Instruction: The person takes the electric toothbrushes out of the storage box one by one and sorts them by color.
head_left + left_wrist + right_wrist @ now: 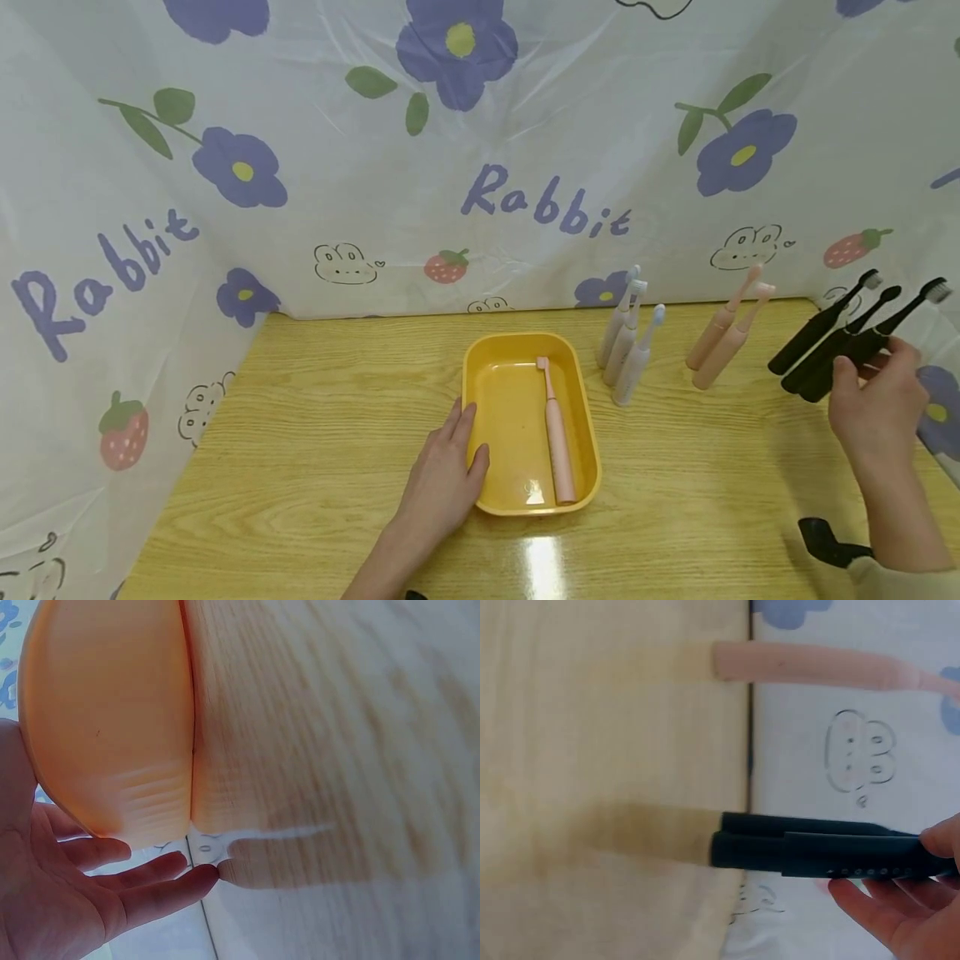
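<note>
In the head view a yellow tray (491, 505) stands on the table with one pink electric toothbrush (558, 446) lying inside it. My left hand (444, 467) rests against the tray's left side, fingers extended along the rim; the left wrist view shows those fingers (161, 896) loosely spread by its outer wall. At the far right, my right hand (877, 392) pinches the nearest black electric toothbrush (840, 367) by its handle. Its base sits higher than two other black toothbrushes (806, 342) standing just behind it, as the right wrist view shows.
Several white electric toothbrushes (633, 371) stand upright right of the tray. Two pink electric toothbrushes (720, 357) stand between these and the black ones. A patterned cloth (405, 192) forms the back and sides around the wooden table (315, 433).
</note>
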{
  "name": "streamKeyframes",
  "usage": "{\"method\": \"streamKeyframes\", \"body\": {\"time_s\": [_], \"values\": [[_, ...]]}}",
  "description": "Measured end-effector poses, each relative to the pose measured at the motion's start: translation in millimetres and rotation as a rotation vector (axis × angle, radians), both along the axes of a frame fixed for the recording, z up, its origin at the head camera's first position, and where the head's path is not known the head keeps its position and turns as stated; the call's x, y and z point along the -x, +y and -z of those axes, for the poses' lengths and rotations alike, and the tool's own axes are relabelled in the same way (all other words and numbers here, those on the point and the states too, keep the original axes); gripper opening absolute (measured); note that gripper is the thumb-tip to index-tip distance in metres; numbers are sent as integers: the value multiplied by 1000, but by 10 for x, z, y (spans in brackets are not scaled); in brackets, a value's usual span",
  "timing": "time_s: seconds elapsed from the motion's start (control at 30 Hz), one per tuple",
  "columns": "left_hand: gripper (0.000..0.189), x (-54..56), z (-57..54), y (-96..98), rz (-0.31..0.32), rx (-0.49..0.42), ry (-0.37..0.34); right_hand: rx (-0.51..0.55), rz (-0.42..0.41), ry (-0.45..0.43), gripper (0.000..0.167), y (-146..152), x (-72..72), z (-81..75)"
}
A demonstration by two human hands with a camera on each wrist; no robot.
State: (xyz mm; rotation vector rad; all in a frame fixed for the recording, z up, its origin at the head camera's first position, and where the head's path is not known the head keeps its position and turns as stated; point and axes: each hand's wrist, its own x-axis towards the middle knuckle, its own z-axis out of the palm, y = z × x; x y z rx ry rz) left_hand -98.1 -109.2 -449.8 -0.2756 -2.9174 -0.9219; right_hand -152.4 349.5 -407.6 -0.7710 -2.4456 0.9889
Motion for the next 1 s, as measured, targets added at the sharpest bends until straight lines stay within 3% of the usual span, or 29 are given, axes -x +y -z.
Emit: {"method": "streamKeyframes", "body": {"time_s": [0.23,0.37,0.63,1.0], "values": [[57,5,2,-7,-2,-5,-2,-15,14,55,53,67,25,212],[57,2,3,-9,0,-6,-1,8,3,43,54,129,38,297],[57,-6,11,-10,1,-9,6,28,-40,52,55,184,12,396],[57,-11,6,2,7,-11,11,70,-38,-13,58,219,12,415]]}}
